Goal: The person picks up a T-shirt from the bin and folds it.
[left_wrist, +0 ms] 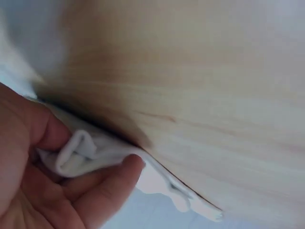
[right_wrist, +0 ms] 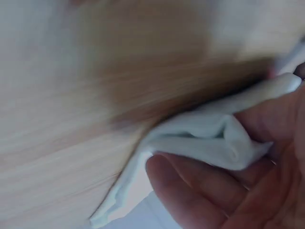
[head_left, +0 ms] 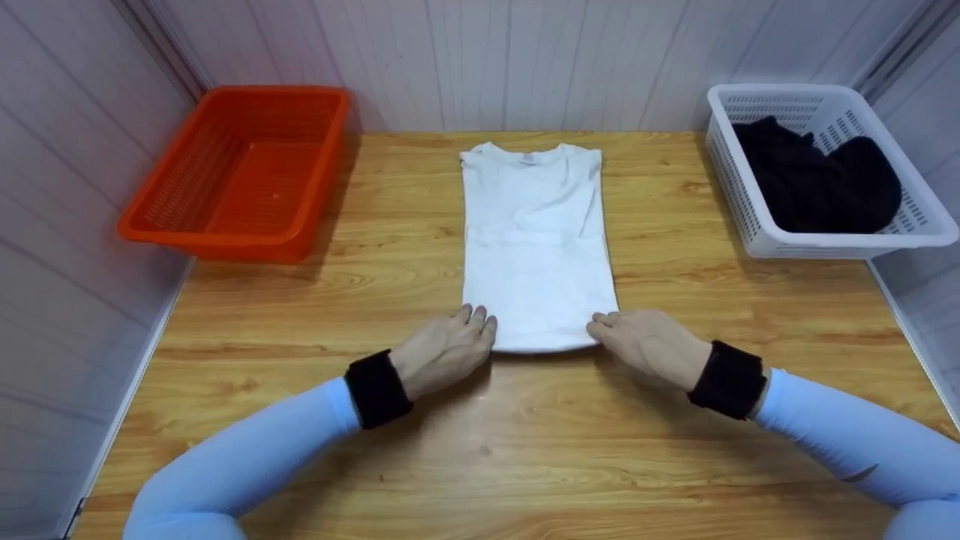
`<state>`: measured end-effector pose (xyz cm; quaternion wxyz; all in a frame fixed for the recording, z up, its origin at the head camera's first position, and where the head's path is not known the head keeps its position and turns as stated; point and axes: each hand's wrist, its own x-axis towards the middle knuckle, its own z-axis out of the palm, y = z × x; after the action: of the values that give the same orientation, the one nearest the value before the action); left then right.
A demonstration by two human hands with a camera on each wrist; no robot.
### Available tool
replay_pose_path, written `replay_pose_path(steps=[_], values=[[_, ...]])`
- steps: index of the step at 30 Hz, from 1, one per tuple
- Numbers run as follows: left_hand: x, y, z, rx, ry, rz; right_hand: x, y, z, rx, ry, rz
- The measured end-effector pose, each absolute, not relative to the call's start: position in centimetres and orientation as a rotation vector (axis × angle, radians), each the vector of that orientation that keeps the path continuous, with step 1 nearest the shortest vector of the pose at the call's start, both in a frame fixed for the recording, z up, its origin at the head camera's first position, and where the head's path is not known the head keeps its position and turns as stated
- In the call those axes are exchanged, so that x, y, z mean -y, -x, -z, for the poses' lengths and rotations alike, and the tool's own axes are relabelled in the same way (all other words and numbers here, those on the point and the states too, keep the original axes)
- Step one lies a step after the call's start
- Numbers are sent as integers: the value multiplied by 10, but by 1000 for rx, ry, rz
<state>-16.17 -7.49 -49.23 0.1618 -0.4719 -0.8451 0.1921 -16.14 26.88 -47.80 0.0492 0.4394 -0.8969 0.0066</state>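
A white T-shirt (head_left: 534,247), its sides folded in to a long rectangle, lies on the wooden table with its neckline toward the back wall. My left hand (head_left: 450,346) pinches the near left corner; in the left wrist view the layered cloth (left_wrist: 90,155) sits between thumb and fingers. At the near right corner my right hand (head_left: 645,343) grips the shirt the same way, and the right wrist view has the folded edge (right_wrist: 209,138) between thumb and fingers. The hem between both hands bows slightly.
An orange plastic basket (head_left: 307,217) stands at the back left. At the back right is a white basket (head_left: 847,241) holding dark clothing (head_left: 825,184). Panelled walls (head_left: 465,67) enclose the table (head_left: 480,450) at the back and both sides.
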Motion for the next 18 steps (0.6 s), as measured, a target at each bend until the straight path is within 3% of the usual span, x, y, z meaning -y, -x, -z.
replay_pose_path(steps=[11,15,18], values=[[88,133,450,2760,1757,467,-277,127,431,2905,-1681,-430],[93,145,429,2895,1798,884,-282,133,413,2846,-1765,-677],[97,164,415,2918,1691,1142,-286,153,402,2779,-1722,-882]])
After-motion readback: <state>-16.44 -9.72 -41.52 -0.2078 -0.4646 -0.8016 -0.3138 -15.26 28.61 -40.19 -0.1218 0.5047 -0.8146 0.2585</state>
